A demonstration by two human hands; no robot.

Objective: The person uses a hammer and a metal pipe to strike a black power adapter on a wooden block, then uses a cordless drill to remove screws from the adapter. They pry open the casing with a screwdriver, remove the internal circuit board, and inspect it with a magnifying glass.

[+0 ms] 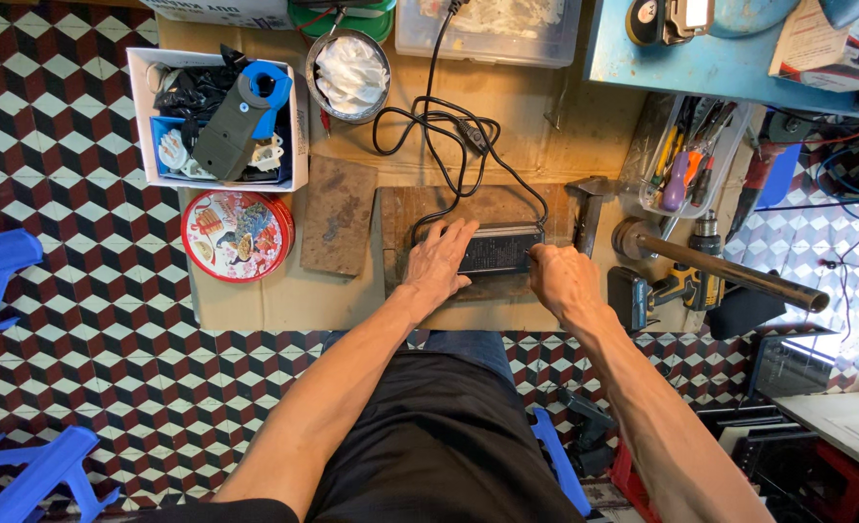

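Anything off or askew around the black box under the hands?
Nothing damaged or spilled. The black box lies square on its wooden board, left hand flat on it, right hand at its end. Only its black cable sprawls in loose tangled loops behind.

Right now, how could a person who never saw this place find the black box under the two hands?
Look at the cardboard sheet on the tiled floor, then the wooden board at its near edge. The black box lies there between the left hand and right hand, alone trailing a black cable.

Both forearms reach up to frame centre, left hand (pixel 437 260) flat with fingers spread, right hand (pixel 562 278) curled into a loose fist.
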